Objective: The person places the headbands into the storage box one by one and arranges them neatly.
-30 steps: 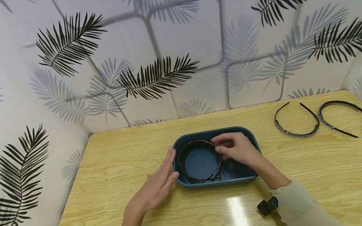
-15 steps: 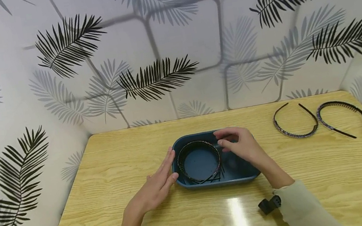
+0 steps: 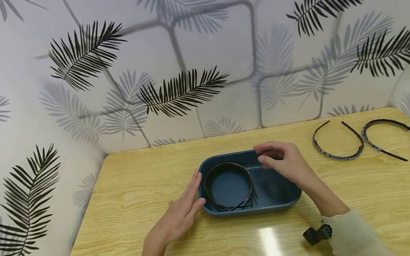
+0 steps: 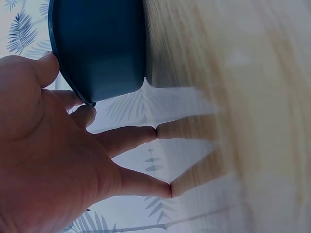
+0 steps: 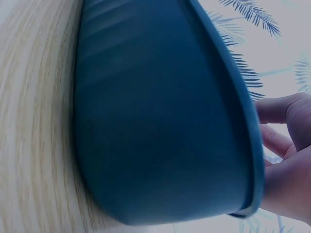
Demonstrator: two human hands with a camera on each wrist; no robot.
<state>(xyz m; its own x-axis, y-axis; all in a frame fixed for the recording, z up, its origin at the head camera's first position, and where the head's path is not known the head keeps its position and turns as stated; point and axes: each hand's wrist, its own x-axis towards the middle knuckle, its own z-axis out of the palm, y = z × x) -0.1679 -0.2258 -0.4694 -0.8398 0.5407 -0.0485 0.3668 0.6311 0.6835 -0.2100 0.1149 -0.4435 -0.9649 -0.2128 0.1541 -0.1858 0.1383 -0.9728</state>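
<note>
We find the left hand (image 3: 179, 216) extended against the bin (image 3: 275, 188), right hand (image 3: 288, 162) relaxed, empty; we judge the headbands (image 3: 208, 191) inside light, springy, best pinched mid-band.

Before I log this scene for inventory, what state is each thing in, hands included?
Blue oblong plastic-looking bin: upright on yellowish wooden table, uncovered.
Dark round glittery headband, maybe several: inside, left end.
Left purplish-beaded curved headband: lying, ends apart.
Right purplish-beaded curved headband: lying, ends apart.
Left hand: extended, touching bin.
Right hand: fingers bent, holding nothing.
</note>
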